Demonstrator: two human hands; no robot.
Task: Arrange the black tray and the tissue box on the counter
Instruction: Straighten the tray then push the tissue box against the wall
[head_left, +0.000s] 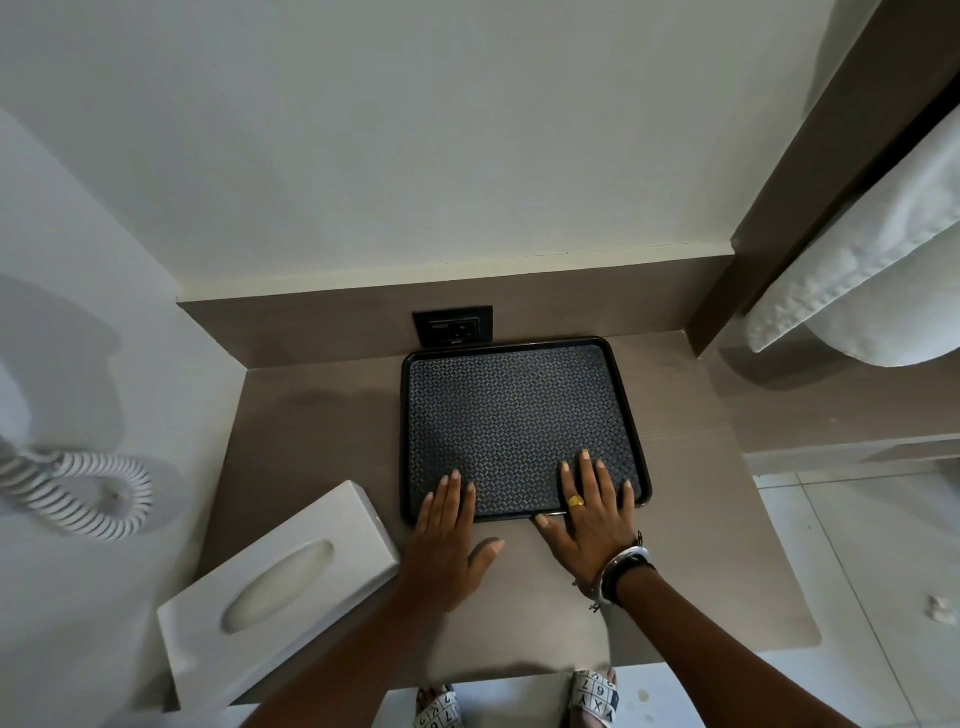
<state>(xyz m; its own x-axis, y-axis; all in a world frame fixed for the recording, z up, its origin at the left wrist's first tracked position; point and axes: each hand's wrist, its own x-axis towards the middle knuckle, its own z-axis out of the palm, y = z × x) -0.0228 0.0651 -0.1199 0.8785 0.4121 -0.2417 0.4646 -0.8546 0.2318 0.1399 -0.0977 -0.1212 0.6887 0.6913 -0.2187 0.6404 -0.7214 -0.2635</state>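
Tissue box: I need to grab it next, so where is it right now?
In the head view, the tissue box sits angled at the counter's near left corner, beside the left hand.

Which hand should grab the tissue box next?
Left, probably. The left hand lies flat right beside the tissue box at the counter's left front. The right hand rests on the black tray, farther away.
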